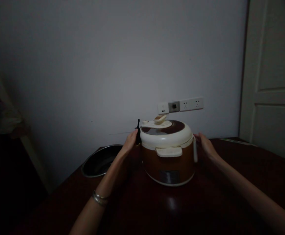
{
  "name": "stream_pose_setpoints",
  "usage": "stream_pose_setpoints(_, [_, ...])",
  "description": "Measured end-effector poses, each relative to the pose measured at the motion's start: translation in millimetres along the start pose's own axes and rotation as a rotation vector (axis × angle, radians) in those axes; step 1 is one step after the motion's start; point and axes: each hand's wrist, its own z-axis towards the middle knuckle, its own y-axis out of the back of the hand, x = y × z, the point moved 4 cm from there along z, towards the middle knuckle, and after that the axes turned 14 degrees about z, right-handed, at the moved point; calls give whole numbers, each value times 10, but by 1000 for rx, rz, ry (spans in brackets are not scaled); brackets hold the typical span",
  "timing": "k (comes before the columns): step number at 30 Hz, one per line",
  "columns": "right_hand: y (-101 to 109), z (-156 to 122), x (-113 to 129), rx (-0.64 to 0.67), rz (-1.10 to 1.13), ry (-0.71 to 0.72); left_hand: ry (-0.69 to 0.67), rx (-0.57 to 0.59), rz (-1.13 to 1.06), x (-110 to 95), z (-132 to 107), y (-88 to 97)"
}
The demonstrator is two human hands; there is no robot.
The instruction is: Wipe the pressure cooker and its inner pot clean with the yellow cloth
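Evenly, the open left hand (130, 141) and open right hand (206, 145) rest against opposite sides of a rice cooker (168, 166) on the desk (230, 169).

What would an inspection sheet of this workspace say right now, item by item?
Surface: dark polished wooden table.
Job's things: brown-and-cream rice cooker, lid on; steel inner pot to its left, apart from it.
Clutter: pale paper strip at the table's far right.
Hands: left hand at the cooker's left side, by a black item; right hand at its right side, by a white strip.
Cables: the black item may be a cord; cannot tell.
Surroundings: wall socket panel, white door, grey wall.
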Motion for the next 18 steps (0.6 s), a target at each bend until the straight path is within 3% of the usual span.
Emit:
stream_pose_setpoints(3, [36, 5, -18, -74, 115, -134, -68, -72, 74, -130, -123, -25])
stream_pose_setpoints(6, [53, 9, 64, -116, 154, -95, -163, -150, 147, -300, -337, -91])
stream_pose_setpoints(8, [47, -5, 169, -135, 169, -19, -284, -136, 210, -445, -507, -160])
stream_pose_setpoints(11, [-31, -98, 420, -112, 142, 142, -583, 8, 315, -713, -756, -296])
stream_pose_setpoints(13, [-137, -231, 639, -46, 92, 260, -700, 88, 319, -865, -875, -358])
stream_pose_setpoints(15, [-279, -423, 868, 62, -17, 374, -727, 169, 247, -983, -941, -408])
stream_pose_setpoints(18, [-529, -793, 1137, 266, -308, 577, -662, 335, 65, -1075, -967, -509])
